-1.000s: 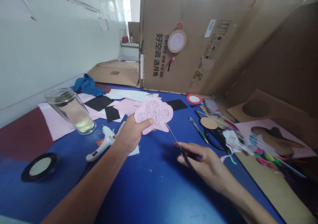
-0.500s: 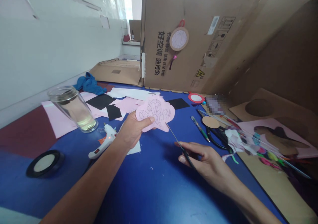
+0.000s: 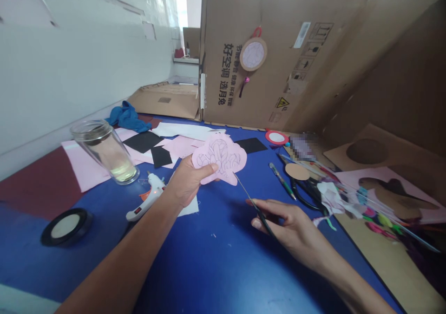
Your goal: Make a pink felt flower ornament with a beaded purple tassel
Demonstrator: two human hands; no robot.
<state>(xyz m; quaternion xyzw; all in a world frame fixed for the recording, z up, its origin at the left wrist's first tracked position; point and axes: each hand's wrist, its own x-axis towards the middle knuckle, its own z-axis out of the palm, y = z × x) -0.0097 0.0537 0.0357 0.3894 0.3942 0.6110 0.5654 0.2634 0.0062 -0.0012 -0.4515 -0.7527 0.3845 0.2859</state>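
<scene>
My left hand (image 3: 188, 181) pinches a pink cloud-shaped paper cutout (image 3: 223, 158) between thumb and fingers, holding it above the blue table. Dark outlines of a drawing cover its face. My right hand (image 3: 278, 223) grips what look like black-handled scissors (image 3: 259, 214), seen nearly edge-on. Their thin metal tip meets the lower right edge of the cutout, beside a small notch. How far the blades are apart cannot be made out. Near my left forearm lies a white glue gun (image 3: 148, 200) with a red light lit.
A glass jar of liquid (image 3: 114, 156) and a black tape roll (image 3: 66, 228) are at left. Pink and black paper pieces (image 3: 142, 141) lie behind. A pencil (image 3: 282, 181), pliers (image 3: 306, 195) and scraps (image 3: 331, 198) crowd the right. A cardboard box (image 3: 223, 16) with a hanging round ornament (image 3: 253, 55) stands behind.
The whole view has shifted slightly. Both hands keep almost the same pose, with the scissors' tip still at the cutout's lower right edge.
</scene>
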